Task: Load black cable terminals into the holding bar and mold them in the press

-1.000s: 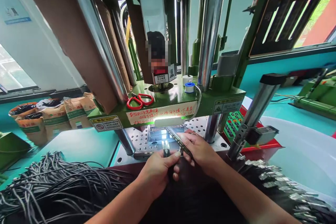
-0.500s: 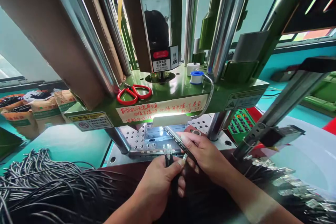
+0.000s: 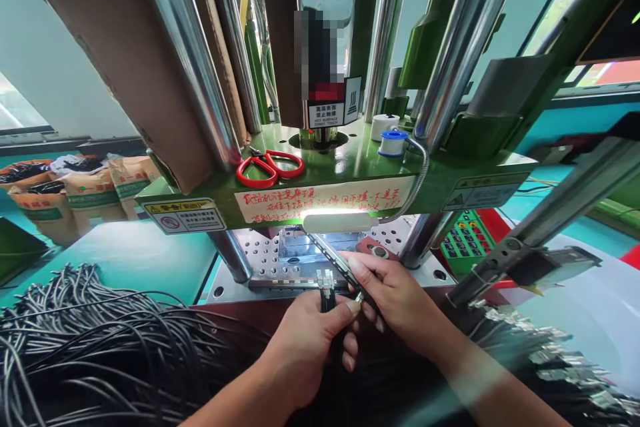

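Metal-tipped black cables (image 3: 327, 288) sit below the white lamp (image 3: 340, 222), gripped in the closed left hand (image 3: 307, 343); the right hand (image 3: 395, 300), fingers curled, clasps a slotted metal bar (image 3: 330, 251); from here, I judge the cables light, bendy, best held behind their tips

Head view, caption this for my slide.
Black cables in the left hand's grip, a narrow bar in the right hand's grip, before a green press.

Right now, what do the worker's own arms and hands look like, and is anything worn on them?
Both the left hand and right hand are ungloved. The visible forearms are bare, without sleeves, watch or bracelet. Some fingers are hidden.
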`<move>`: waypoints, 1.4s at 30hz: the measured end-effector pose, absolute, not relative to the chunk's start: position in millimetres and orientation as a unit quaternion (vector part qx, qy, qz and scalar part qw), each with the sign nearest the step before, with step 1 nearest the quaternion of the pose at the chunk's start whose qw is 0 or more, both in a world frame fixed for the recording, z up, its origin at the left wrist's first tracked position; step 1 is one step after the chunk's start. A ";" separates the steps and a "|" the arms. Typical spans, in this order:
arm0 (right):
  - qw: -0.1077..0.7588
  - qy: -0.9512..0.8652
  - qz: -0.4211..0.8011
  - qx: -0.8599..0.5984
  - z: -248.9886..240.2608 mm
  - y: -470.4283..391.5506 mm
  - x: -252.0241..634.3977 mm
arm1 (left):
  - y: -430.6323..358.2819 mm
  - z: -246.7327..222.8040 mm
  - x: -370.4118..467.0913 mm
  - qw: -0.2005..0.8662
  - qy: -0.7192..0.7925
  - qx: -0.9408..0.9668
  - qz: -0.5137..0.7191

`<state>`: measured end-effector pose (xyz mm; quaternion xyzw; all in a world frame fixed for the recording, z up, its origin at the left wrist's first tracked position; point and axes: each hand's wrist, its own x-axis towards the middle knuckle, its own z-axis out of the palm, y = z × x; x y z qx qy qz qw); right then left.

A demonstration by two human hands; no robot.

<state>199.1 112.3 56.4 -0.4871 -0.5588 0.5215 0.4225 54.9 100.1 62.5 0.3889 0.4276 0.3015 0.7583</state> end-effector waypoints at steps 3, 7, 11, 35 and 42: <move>0.413 -0.567 0.509 -0.499 55.0 112.8 198.4 | 100.6 61.0 55.4 0.761 0.424 0.382 0.308; 0.399 -0.574 0.501 -0.510 51.4 110.8 197.0 | 100.9 57.9 56.4 0.762 0.425 0.371 0.318; 0.408 -0.567 0.510 -0.502 51.4 109.1 195.4 | 99.8 57.6 55.8 0.756 0.433 0.361 0.331; 0.381 -0.535 0.564 -0.500 62.7 106.9 204.7 | 102.3 55.9 48.8 0.750 0.438 0.383 0.315; 0.374 -0.558 0.541 -0.505 60.6 106.4 206.1 | 102.7 52.9 48.2 0.741 0.439 0.398 0.317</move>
